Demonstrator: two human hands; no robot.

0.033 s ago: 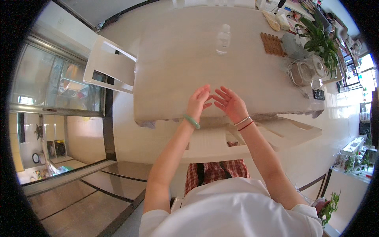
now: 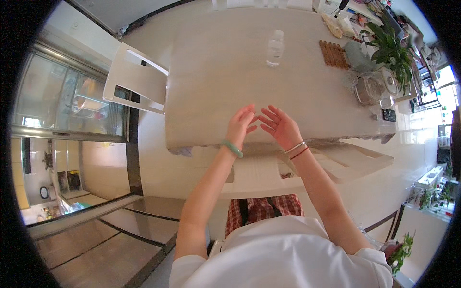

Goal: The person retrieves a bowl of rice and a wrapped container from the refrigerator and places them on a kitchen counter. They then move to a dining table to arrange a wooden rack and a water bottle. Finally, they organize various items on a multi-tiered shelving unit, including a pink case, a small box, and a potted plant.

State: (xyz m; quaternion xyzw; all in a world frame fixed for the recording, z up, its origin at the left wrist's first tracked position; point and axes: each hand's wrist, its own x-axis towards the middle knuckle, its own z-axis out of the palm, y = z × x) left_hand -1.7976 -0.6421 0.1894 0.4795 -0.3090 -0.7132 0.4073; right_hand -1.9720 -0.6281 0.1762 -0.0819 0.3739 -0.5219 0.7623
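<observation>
Both hands are raised over the near edge of the table (image 2: 216, 86), fingers spread and holding nothing. My left hand (image 2: 241, 126) wears a green bangle (image 2: 232, 148) at the wrist. My right hand (image 2: 282, 127) has its palm partly turned up, with a silver bracelet (image 2: 295, 147) and a red cord (image 2: 299, 153) behind it. Their fingertips come close to each other in the middle. Farther off, a clear bottle (image 2: 275, 48) with a pale cap stands upright on the table, out of reach of my fingers as they are now.
A white chair (image 2: 259, 175) stands between me and the table; another chair (image 2: 144, 77) is at its left end. On the table's right lie a wooden slatted mat (image 2: 334, 54), a clear glass pitcher (image 2: 370, 89) and a leafy plant (image 2: 391, 50). A glass sliding door (image 2: 62, 91) is at left.
The table, bottle and chairs sit slightly farther right in the view. My hands keep the same pose.
</observation>
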